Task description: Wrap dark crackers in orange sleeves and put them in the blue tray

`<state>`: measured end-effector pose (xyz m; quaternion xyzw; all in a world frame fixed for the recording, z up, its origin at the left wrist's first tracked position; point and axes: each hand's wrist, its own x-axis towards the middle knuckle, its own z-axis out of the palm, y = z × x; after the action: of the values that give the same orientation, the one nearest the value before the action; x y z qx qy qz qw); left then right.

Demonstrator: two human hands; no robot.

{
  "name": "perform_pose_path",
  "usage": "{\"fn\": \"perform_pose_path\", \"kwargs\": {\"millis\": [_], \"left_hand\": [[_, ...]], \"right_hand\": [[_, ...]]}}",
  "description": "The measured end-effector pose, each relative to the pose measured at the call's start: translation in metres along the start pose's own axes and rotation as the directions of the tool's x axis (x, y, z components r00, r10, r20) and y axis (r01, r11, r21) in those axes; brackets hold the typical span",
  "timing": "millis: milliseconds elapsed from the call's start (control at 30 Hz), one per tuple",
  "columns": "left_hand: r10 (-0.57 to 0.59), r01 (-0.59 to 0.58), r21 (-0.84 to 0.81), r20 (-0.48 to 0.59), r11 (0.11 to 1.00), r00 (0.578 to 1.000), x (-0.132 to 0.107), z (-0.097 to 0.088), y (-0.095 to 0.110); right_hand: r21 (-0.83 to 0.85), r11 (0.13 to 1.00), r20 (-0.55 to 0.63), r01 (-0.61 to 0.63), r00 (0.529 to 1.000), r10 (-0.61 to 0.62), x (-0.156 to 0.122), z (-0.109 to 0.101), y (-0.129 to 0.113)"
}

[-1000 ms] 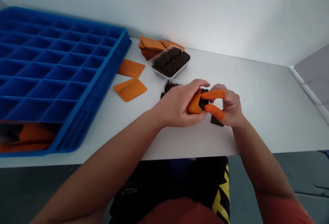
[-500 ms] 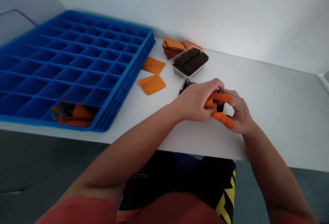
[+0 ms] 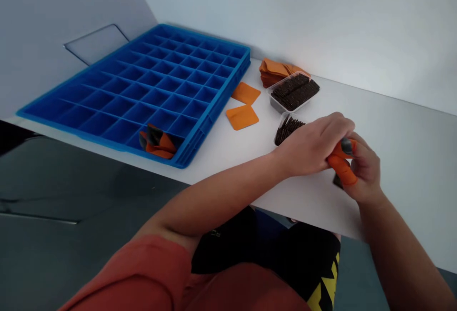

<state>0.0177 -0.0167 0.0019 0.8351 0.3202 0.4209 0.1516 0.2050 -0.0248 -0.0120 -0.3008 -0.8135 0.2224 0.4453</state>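
The small orange piece with a dark grey part [image 3: 346,145] is between the two hands, above the white table [image 3: 403,149], a little to the right of the clear box of dark strips [image 3: 285,130]. I judge it to be light and rather soft, like thin cloth or rubber sheet, because the flat orange sheets [image 3: 243,117] near the blue divided tray [image 3: 217,106] look thin and easy to bend; it is probably not fragile, but it may fold or slip if it is pressed only at one point. It would be best to take hold of it by its two sides, with gentle pressure, leaving the end free. The left hand [image 3: 314,144] is closed around it, with the fingers curled and partly hidden. The right hand [image 3: 367,170] is narrow, its thumb in an orange finger cover [image 3: 343,169] close to the piece; whether this hand really pinches it, I cannot tell, since the fingertips overlap in this view
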Motion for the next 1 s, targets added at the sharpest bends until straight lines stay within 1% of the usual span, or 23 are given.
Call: {"fn": "perform_pose_path", "kwargs": {"millis": [67,133,200,267,333,433,533,633,700,733,800,833,900,933,1000], "left_hand": [[0.024,-0.024,0.008,-0.002,1.000,1.000,0.000,0.002,0.002],[0.017,-0.017,0.037,0.003,0.999,1.000,0.000,0.002,0.003],[0.005,-0.007,0.082,0.026,0.997,1.000,0.002,0.001,0.002],[0.023,-0.029,0.133,0.045,0.991,0.999,0.003,-0.003,0.000],[0.066,-0.077,0.190,0.064,0.979,0.996,0.005,-0.008,-0.003],[0.093,-0.122,0.276,0.114,0.953,0.989,0.009,-0.019,0.000],[0.057,-0.097,0.297,0.141,0.950,0.988,0.012,-0.029,0.014],[0.007,-0.053,0.295,0.157,0.954,0.988,0.011,-0.043,0.036],[-0.017,-0.032,0.310,0.153,0.950,0.988,0.006,-0.060,0.049],[-0.023,-0.023,0.316,0.139,0.949,0.990,0.002,-0.071,0.053],[-0.013,-0.010,0.306,0.072,0.952,0.997,-0.009,-0.099,0.053],[-0.003,-0.008,0.290,0.037,0.957,0.999,-0.016,-0.116,0.049],[0.017,-0.006,0.256,-0.041,0.967,0.999,-0.035,-0.152,0.031],[-0.025,0.049,0.264,-0.093,0.963,0.995,-0.047,-0.170,0.020],[-0.158,0.202,0.277,-0.172,0.939,0.972,-0.074,-0.202,-0.005]], "right_hand": [[-0.043,0.998,-0.058,0.048,0.997,-0.050,0.000,-0.003,0.000],[-0.120,0.990,-0.130,0.080,0.987,-0.096,0.000,-0.006,0.001],[-0.176,0.979,-0.165,0.102,0.977,-0.132,0.000,-0.009,0.003],[-0.195,0.974,-0.164,0.115,0.975,-0.148,0.001,-0.013,0.005],[-0.192,0.975,-0.153,0.111,0.978,-0.142,0.003,-0.017,0.007],[-0.177,0.976,-0.138,0.130,0.978,-0.155,0.004,-0.023,0.010],[-0.157,0.975,-0.101,0.157,0.980,-0.174,0.004,-0.027,0.011],[-0.121,0.980,-0.049,0.158,0.985,-0.164,0.004,-0.026,0.010],[-0.082,0.985,-0.046,0.151,0.987,-0.155,0.004,-0.025,0.010],[-0.065,0.987,-0.057,0.146,0.987,-0.150,0.004,-0.025,0.011],[-0.049,0.990,-0.086,0.132,0.987,-0.136,0.004,-0.025,0.014],[-0.050,0.991,-0.096,0.126,0.987,-0.130,0.004,-0.025,0.016],[-0.074,0.990,-0.109,0.117,0.986,-0.125,0.004,-0.027,0.020],[-0.089,0.989,-0.109,0.116,0.986,-0.126,0.004,-0.027,0.022],[-0.111,0.988,-0.107,0.111,0.987,-0.123,0.003,-0.028,0.025]]}}
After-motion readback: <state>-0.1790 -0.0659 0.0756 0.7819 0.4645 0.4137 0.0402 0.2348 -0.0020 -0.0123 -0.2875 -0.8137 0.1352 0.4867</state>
